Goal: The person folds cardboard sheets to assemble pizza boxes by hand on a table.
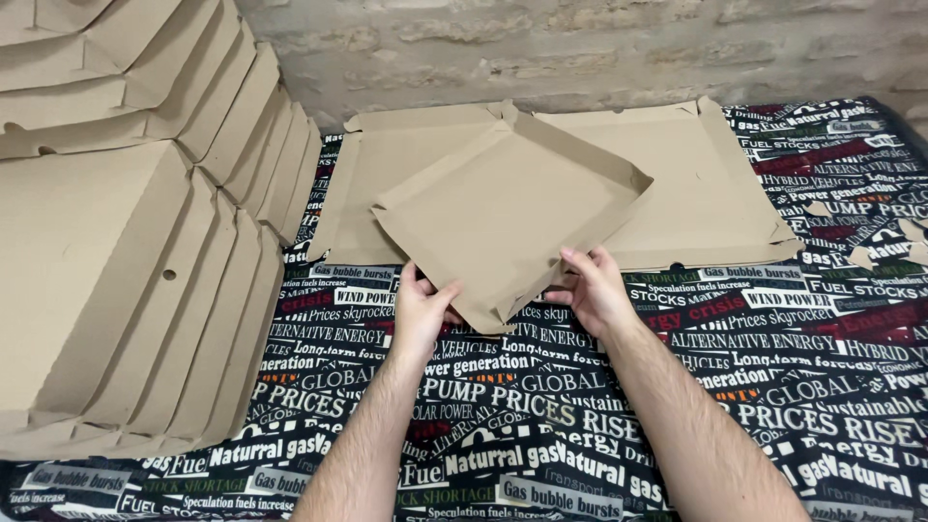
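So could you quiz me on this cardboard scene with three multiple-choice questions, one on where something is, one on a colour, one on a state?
1. Where is the stack of folded boxes?
A. To the person's left
B. To the person's right
C. Under the cloth

2. What colour is the cardboard sheet held in the hands?
A. White
B. Brown
C. Blue

3. How is the held sheet being handled?
A. It lies untouched
B. One hand alone pinches it
C. Both hands grip its near corner

Answers:
1. A, the boxes lean in a row along the left edge of the printed cloth.
2. B, it is plain brown like the flat sheets beneath it.
3. C, the left hand and the right hand each hold an edge beside the near corner.
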